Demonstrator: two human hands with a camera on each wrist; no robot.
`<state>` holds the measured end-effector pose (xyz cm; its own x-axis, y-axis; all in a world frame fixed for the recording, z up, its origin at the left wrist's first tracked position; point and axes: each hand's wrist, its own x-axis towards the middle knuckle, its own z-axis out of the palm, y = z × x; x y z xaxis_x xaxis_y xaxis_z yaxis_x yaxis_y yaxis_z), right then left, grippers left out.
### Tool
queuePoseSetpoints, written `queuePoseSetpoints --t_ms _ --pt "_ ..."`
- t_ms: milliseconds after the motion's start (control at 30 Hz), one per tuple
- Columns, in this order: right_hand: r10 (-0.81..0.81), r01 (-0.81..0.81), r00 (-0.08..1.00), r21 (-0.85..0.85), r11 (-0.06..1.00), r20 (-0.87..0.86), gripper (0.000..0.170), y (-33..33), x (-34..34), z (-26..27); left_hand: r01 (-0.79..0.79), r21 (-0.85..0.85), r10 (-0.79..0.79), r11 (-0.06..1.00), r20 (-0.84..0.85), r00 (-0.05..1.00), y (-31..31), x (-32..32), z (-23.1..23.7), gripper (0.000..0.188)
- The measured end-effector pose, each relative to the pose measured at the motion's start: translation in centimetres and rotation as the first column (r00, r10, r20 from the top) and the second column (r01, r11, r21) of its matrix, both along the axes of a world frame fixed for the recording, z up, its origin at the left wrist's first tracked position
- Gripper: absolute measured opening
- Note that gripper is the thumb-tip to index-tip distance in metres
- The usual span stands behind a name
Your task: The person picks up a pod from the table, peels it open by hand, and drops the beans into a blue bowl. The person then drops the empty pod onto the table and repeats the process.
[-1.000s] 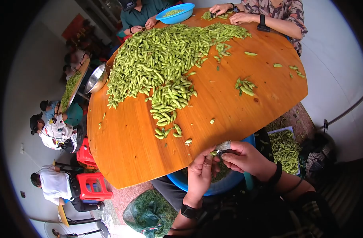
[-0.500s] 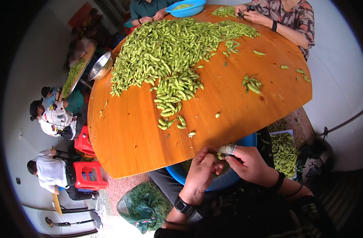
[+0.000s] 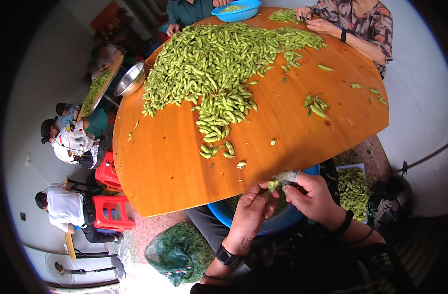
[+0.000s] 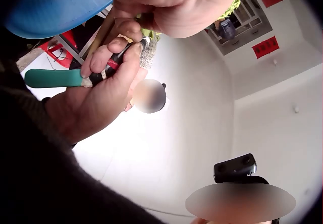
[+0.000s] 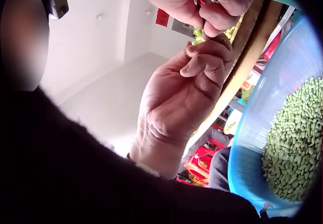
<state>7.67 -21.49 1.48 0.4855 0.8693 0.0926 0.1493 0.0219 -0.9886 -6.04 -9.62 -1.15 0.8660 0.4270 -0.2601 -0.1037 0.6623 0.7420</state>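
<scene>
Over the near table edge, my left hand [image 3: 252, 210] pinches a green edamame pod [image 3: 273, 185] between thumb and fingertips. Close beside it, my right hand [image 3: 317, 198] grips a tool with a green handle [image 4: 53, 78] and a black-wrapped middle; its working end is hidden at the pod. A knitted cover [image 3: 287, 177] wraps the right forefinger. Both hands' fingertips meet at the pod. Below them sits a blue mesh basket [image 5: 239, 148], in which the right wrist view shows many shelled beans [image 5: 298, 138].
A big heap of edamame pods [image 3: 199, 63] covers the far left of the wooden table [image 3: 170, 166], with stray pods [image 3: 316, 106] to the right. A steel bowl [image 3: 131, 79] stands at the left edge. A crate of pods [image 3: 353, 191] and a green net bag [image 3: 177, 252] lie below.
The head view has shifted slightly, so the table sits farther right. My hands stay together at the pod, turning a little. Across the table, one person's hand has moved to the blue basin.
</scene>
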Motion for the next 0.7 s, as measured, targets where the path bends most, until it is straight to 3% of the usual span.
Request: queuePoseSetpoints --t_ms 33,100,133,167,200,233,267,300,333,367,400,467,500,567,667,700 --pt "-0.003 0.0 0.997 -0.039 0.999 -0.081 0.024 0.0 0.5 0.1 -0.004 0.007 0.004 1.0 0.001 1.0 0.1 -0.2 0.1 0.017" --pt "-0.154 0.152 0.985 -0.027 0.988 -0.073 0.024 0.4 2.0 0.8 0.152 0.302 -0.096 0.941 -0.191 0.977 0.4 -0.9 0.2 0.024" --pt "-0.224 0.224 0.967 -0.019 0.974 -0.121 0.024 0.5 3.3 0.9 0.148 0.309 -0.09 0.939 -0.192 0.977 0.3 -1.1 0.7 0.024" --pt "-0.295 0.291 0.951 -0.051 0.955 -0.095 0.022 0.6 4.9 0.9 0.207 0.495 -0.07 0.844 -0.28 0.957 0.1 -1.4 1.4 0.024" --pt "-0.365 0.36 0.928 -0.083 0.929 -0.069 0.021 0.5 6.5 0.7 0.277 0.649 -0.033 0.708 -0.362 0.932 0.1 -1.6 1.9 0.025" --pt "-0.391 0.395 0.917 -0.063 0.916 0.077 0.018 0.4 8.6 -0.6 0.266 0.914 0.046 0.306 -0.293 0.955 1.2 -2.0 1.2 0.025" --pt "-0.409 0.427 0.885 -0.039 0.903 0.222 0.015 0.3 10.5 -1.8 0.266 0.916 0.049 0.301 -0.294 0.955 1.9 -2.0 1.7 0.025" --pt "-0.404 0.416 0.908 -0.115 0.902 0.112 0.011 0.3 11.3 -1.8 0.313 0.885 0.142 0.344 -0.379 0.915 2.6 -1.8 2.5 0.024" --pt "-0.401 0.413 0.909 -0.111 0.904 0.112 0.011 0.2 11.6 -1.6 0.351 0.851 0.229 0.392 -0.459 0.858 3.3 -1.5 3.0 0.024" --pt "-0.385 0.384 0.923 -0.157 0.91 0.022 0.011 0.1 11.7 -1.1 0.203 0.963 0.365 0.174 -0.255 0.895 4.1 -1.0 2.5 0.019" --pt "-0.37 0.35 0.926 -0.202 0.914 -0.07 0.012 0.0 11.8 -0.8 0.203 0.964 0.369 0.173 -0.254 0.894 5.0 0.0 2.8 0.019" --pt "-0.374 0.363 0.926 -0.151 0.92 -0.057 0.012 0.1 11.5 -1.2 0.268 0.957 0.622 -0.109 -0.144 0.77 6.8 1.9 3.6 0.014" --pt "-0.386 0.379 0.922 -0.13 0.916 -0.036 0.011 0.0 11.3 -1.2 0.267 0.957 0.624 -0.11 -0.142 0.769 7.6 2.1 3.2 0.014" --pt "-0.401 0.397 0.916 -0.108 0.911 -0.018 0.011 0.1 11.4 -1.2 0.226 0.931 0.577 -0.285 -0.021 0.816 9.0 2.6 2.7 0.005" --pt "-0.392 0.382 0.919 -0.146 0.913 -0.045 0.014 -0.3 10.9 -0.9 0.278 0.901 0.599 -0.332 -0.026 0.8 9.2 2.6 2.2 0.006" --pt "-0.314 0.294 0.946 -0.197 0.935 -0.082 0.018 -0.2 10.0 0.3 0.278 0.902 0.598 -0.332 -0.026 0.801 8.7 2.7 2.3 0.006"
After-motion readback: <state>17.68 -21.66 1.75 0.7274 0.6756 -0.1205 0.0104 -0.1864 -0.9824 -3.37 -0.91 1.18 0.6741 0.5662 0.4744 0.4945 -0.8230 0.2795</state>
